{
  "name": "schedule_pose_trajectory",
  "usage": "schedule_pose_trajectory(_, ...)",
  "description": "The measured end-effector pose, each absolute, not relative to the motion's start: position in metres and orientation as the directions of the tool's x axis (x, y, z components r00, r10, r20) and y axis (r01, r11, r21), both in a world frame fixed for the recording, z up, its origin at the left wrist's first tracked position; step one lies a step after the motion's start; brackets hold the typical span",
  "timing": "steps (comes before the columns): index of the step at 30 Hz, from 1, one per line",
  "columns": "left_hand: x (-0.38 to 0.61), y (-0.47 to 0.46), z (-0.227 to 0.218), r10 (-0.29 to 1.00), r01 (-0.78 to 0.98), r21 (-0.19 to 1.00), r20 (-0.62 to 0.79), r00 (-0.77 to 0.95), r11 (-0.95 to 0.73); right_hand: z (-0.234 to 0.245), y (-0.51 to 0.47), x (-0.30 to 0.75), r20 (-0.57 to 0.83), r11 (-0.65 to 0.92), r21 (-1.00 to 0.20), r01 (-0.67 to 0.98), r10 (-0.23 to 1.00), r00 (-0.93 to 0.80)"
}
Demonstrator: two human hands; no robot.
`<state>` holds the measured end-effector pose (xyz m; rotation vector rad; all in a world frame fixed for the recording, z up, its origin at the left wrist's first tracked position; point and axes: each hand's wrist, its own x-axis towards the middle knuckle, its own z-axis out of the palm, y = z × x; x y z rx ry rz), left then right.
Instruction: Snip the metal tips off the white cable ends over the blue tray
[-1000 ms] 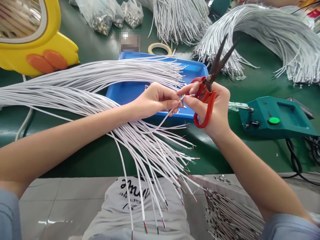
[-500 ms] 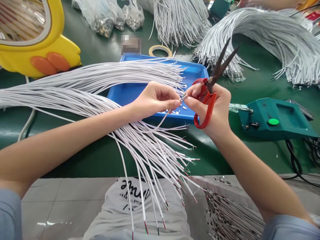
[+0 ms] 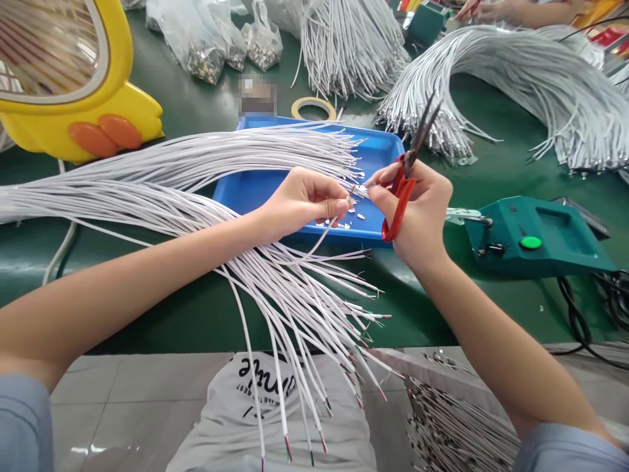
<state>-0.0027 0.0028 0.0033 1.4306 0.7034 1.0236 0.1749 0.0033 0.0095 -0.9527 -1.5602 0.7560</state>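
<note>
Between thumb and fingers, my left hand [image 3: 317, 196] pinches a white cable [image 3: 322, 239] close to its stripped end, where thin wires stick up. My right hand [image 3: 420, 203] carries red-handled scissors [image 3: 405, 196] hooked in the palm, dark blades pointing up and away. Its thumb and forefinger come together a short way right of the cable end; whether a scrap is between them is too small to tell. Below both hands lies a blue tray [image 3: 230, 190] with small white scraps. Many loose white cables [image 3: 295, 295] with bared coloured wires fan out under my left forearm.
Another white cable bundle [image 3: 236, 151] rests across the tray. A yellow fan [image 3: 98, 124] stands left, a green machine [image 3: 535, 236] right. Tape [image 3: 313, 109], bags of small metal parts [image 3: 204, 59] and more cable bundles [image 3: 515, 72] lie behind. A co-worker's arm shows at the top right.
My right fingertips have parted from the cable end and moved slightly right. The scissors have turned, their blades now nearly in line. My left hand keeps hold of the cable.
</note>
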Motion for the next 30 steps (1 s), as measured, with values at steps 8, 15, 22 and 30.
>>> schedule_pose_trajectory(8, -0.003, 0.003, 0.004, 0.844, -0.201, 0.976, 0.181, 0.505, -0.089, 0.002, 0.019, 0.18, 0.32, 0.31, -0.935, 0.174, 0.947, 0.033)
schedule_pose_trajectory(15, 0.0, -0.007, 0.008, 0.833, -0.103, 0.972, 0.235, 0.501, -0.213, 0.006, 0.023, 0.184, 0.266, 0.262, -0.962, 0.082, 0.963, 0.047)
schedule_pose_trajectory(22, 0.022, -0.06, 0.006, 0.32, 0.159, 0.365, 0.438, 0.84, -0.917, 0.011, 0.013, 0.187, 0.221, 0.217, -0.971, 0.1, 0.975, 0.031)
schedule_pose_trajectory(30, 0.019, -0.052, 0.011, 0.375, 0.141, 0.517, 0.382, 0.845, -0.844, 0.008, 0.012, 0.185, 0.234, 0.233, -0.967, 0.102, 0.972, -0.008)
